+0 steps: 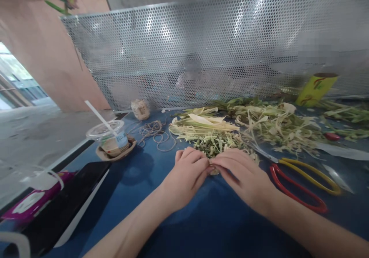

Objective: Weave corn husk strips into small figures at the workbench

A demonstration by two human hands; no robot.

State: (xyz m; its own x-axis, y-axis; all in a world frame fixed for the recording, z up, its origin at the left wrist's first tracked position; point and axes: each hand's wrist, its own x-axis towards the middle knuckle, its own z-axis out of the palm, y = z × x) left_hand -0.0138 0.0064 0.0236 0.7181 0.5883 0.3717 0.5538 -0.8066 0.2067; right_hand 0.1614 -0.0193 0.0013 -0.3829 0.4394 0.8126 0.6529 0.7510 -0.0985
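My left hand [186, 179] and my right hand [246, 179] meet above the dark blue table [184, 227], in the middle of the view. The fingertips of both are pinched together on something small and pale brown, mostly hidden by the fingers. Right behind them lies a clump of dry green, knobbly plant sprigs [215, 140]. Pale husk-like strips [201, 124] are laid flat beyond the sprigs. To the right of my right hand rests a pair of scissors [276, 160], with one red and one yellow handle. Loose thin twine [152, 130] is tangled at the back left.
A lidded cup [113, 144] with a straw stands left, near a twine ball [140, 109]. A black flat device [69, 196] and a purple packet [31, 204] lie at the left edge. More husks [276, 125] and a yellow tube [315, 90] sit before a perforated metal panel [213, 39].
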